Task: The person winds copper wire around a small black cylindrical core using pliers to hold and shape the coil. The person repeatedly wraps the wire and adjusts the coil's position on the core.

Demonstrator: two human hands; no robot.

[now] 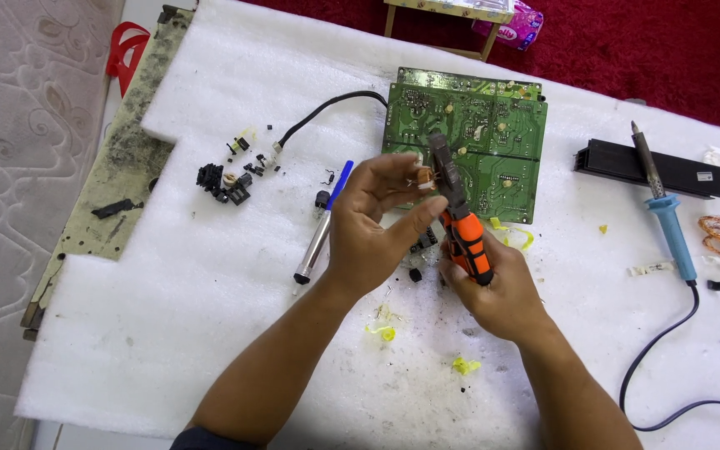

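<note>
Orange-handled pliers (460, 225) sit gripped in the right hand (493, 287), their jaws closed on a small copper-wound part (424, 177) that the left hand (377, 221) pinches between thumb and fingertips, just above the white foam sheet (210, 283) covering the desk. Behind both hands lies a green circuit board (493, 133), with a silver-and-blue solder pump (320, 225) to its left. A blue-handled soldering iron (668, 221) rests well apart on the right, beside a black finned bar (610, 162).

Right hand (493, 283) pliers (458, 221) nip left-hand (372, 225) coil (423, 177).
</note>
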